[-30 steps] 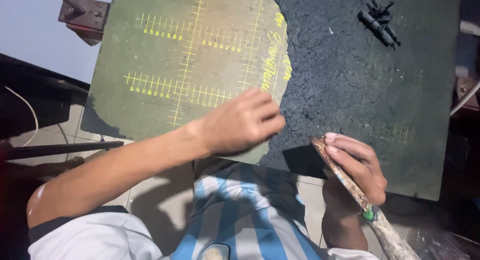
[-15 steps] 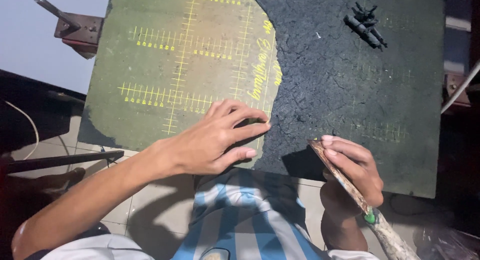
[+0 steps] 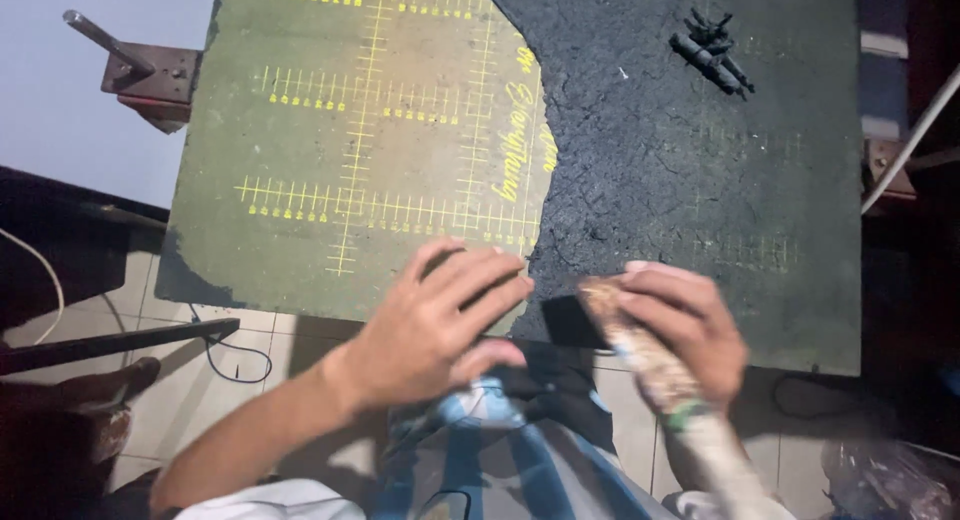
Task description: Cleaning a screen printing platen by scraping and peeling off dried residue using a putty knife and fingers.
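At the far left a dark bar (image 3: 120, 342) runs across the pale tiled floor (image 3: 290, 340), with a thin black cable (image 3: 232, 362) curling just beside its end, and above it a rusty metal bracket with a rod (image 3: 140, 72) sits at the upper left corner of the board. The green cutting mat (image 3: 330, 140), printed with yellow grid lines and worn down to black over its right half, fills the top of the view. The left hand (image 3: 440, 325) hovers at the mat's near edge, fingers spread apart and slightly curled; whether it touches the mat cannot be told, and it clamps on nothing that shows. Just beside it to the right lies a small dark piece (image 3: 572, 322) at the mat's edge, between the two hands, its shape blurred. The right hand (image 3: 680, 325) is closed around a long, rough, speckled tool handle (image 3: 650, 355) with a green band near its lower end, the fingers wrapped over the top end, which touches or nearly touches the dark piece. Below the hands shows blue and white striped cloth (image 3: 500, 460). Well apart, near the mat's upper right, lies a small cluster of black metal bits (image 3: 712, 55), and a pale rod (image 3: 910, 140) slants at the right edge.
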